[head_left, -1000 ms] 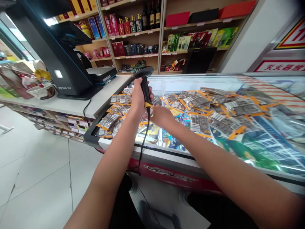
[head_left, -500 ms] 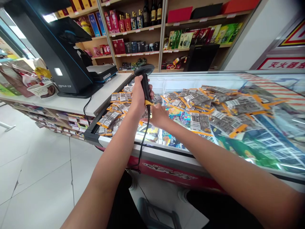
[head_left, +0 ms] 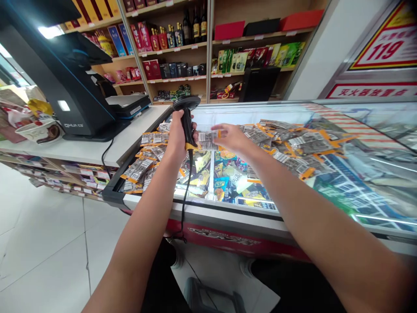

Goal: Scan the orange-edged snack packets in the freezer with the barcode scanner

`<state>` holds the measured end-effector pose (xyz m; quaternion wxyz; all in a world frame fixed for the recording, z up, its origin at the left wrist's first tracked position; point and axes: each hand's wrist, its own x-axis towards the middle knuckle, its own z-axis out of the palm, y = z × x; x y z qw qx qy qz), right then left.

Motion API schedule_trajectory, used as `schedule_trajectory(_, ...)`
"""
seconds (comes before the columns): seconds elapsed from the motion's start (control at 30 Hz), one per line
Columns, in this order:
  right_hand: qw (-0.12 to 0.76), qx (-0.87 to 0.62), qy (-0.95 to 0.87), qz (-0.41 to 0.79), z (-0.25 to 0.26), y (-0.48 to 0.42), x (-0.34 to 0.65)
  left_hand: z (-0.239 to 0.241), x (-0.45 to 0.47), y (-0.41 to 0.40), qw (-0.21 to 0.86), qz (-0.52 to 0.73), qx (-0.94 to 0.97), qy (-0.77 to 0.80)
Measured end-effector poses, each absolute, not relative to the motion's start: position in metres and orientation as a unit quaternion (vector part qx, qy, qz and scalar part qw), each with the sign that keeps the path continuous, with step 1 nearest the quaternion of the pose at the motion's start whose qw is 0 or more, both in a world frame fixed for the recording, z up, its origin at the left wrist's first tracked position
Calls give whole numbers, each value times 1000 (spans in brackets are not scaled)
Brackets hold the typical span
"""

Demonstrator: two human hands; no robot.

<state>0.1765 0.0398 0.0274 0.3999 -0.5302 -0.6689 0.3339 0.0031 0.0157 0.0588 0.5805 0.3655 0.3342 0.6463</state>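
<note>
My left hand [head_left: 177, 134] is wrapped round the handle of a black and yellow barcode scanner [head_left: 187, 124], held upright with its head on top and its cord hanging down. To the right, my right hand [head_left: 233, 137] is over the glass, its fingers apart around the orange edge of a snack packet [head_left: 208, 138]. Whether the fingertips touch that packet I cannot tell. More clear packets with orange edges and barcode labels lie at the left in a pile [head_left: 140, 167] and at the right in another pile [head_left: 293, 141].
Beneath the packets is a glass-topped freezer [head_left: 198, 208] with colourful wrapped goods inside. A white counter [head_left: 94, 152] on the left bears a dark checkout machine [head_left: 81, 100] and a paper bowl [head_left: 42, 130]. Stocked shelves [head_left: 176, 45] stand behind; a grey stool [head_left: 211, 295] is below.
My right hand has left the scanner's base and moved up and right, its fingers now spread at a packet. The scanner stays in my left hand. The camera view has turned slightly right.
</note>
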Motion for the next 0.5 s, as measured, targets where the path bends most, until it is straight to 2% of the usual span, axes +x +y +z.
schedule_trajectory(0.1, 541, -502, -575, 353, 28, 57, 195, 61, 6, 9, 607, 594, 397, 347)
schedule_trajectory(0.17, 586, -490, -548, 341, 29, 64, 204, 60, 9, 5, 626, 549, 431, 347)
schedule_trajectory(0.5, 605, -524, -505, 322, 26, 76, 229, 50, 9, 3, 588, 442, 585, 341)
